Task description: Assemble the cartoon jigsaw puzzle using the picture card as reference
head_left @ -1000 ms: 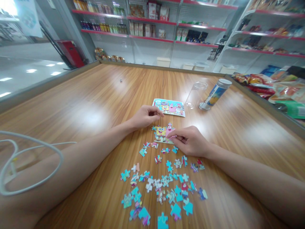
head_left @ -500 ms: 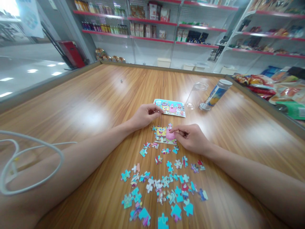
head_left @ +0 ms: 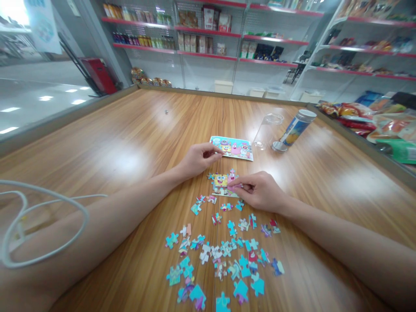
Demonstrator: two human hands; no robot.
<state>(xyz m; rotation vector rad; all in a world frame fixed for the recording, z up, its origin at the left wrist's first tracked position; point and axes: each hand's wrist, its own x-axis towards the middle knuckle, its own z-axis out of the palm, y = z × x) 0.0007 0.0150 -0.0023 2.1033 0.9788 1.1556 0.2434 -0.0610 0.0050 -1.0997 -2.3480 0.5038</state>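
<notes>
Puzzle piece [head_left: 234, 186], pink, is pinched in the right hand [head_left: 260, 190] at the right edge of the joined cluster [head_left: 222, 184]. It looks thin, light and a little bendable, best held by its edges. Left hand [head_left: 196, 158] rests half curled, holding nothing visible, just behind the cluster

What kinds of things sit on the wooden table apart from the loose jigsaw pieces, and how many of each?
Joined puzzle section: 1
Reference picture card: 1
Clear tube: 1
Printed canister: 1
Metal lid: 1
White cable: 1
Total: 6
</notes>
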